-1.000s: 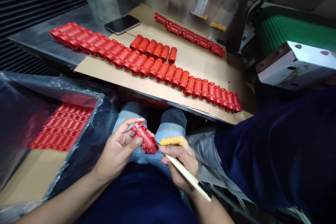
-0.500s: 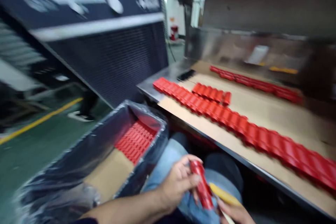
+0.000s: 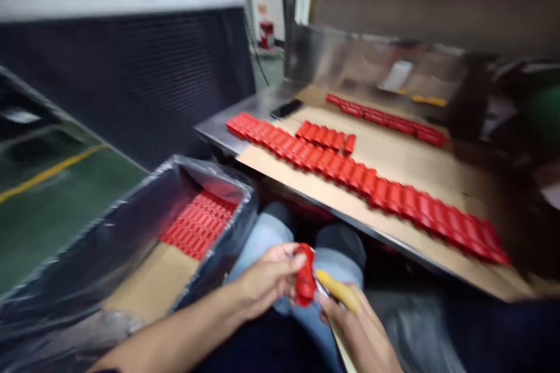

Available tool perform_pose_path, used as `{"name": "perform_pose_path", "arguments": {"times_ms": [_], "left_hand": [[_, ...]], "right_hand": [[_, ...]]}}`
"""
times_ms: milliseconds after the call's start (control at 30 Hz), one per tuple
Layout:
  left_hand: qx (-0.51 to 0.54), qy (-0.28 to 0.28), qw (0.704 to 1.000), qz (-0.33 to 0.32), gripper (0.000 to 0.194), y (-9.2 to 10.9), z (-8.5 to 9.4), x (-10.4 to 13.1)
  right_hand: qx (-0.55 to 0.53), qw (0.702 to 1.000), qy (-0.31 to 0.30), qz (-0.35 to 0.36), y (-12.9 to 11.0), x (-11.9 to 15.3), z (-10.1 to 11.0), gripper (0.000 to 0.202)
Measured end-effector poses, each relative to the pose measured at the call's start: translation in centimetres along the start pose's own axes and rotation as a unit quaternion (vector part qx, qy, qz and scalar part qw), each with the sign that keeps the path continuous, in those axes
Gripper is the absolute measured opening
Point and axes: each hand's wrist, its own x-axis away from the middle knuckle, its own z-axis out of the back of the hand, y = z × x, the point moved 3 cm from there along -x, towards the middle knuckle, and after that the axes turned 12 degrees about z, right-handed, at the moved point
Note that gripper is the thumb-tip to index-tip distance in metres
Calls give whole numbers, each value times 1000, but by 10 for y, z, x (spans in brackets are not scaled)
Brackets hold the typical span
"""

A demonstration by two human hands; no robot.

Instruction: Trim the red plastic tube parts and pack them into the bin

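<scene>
My left hand (image 3: 269, 277) grips a short, ribbed red plastic tube (image 3: 305, 275) above my lap, thumb on top and fingers behind. Closed in my right hand (image 3: 361, 320) is a pair of yellow-handled pliers (image 3: 339, 289); one handle points up along the hand and a paler one shows below. The metal head of the pliers lies right beside the tube's lower end, and blur hides whether they touch. On the bench in front, a long row of similar red tubes (image 3: 345, 170) lies side by side, with a shorter row (image 3: 321, 135) behind it.
To my left stands a bin lined with clear plastic (image 3: 175, 166), holding packed red tubes (image 3: 199, 224) and cardboard (image 3: 153, 280). The metal-edged bench (image 3: 394, 245) crosses in front. A phone (image 3: 286, 109) and another red row (image 3: 385, 119) lie farther back. A dark panel (image 3: 175, 70) leans at left.
The view has swung, so the bench and bin appear farther left. The red tube is now held more upright, and the pliers' head is close to its lower end.
</scene>
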Motion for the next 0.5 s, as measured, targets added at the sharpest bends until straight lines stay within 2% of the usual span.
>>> {"name": "perform_pose_path", "arguments": {"times_ms": [67,133,233,333,500], "left_hand": [[7,-8,999,32,35,4,-1,5],[-28,19,999,27,42,8,3,6],[-80,22,997,4,51,10,4,9],[-124,16,992,-34,51,9,3,10],[-175,53,980,-84,44,10,8,5]], "right_hand": [[17,999,-29,-15,10,2,10,17],[70,996,19,-42,22,0,23,16],[94,985,90,-111,31,-3,34,16],[56,989,93,-95,19,-6,31,15],[41,995,71,-57,0,-7,18,17]]}}
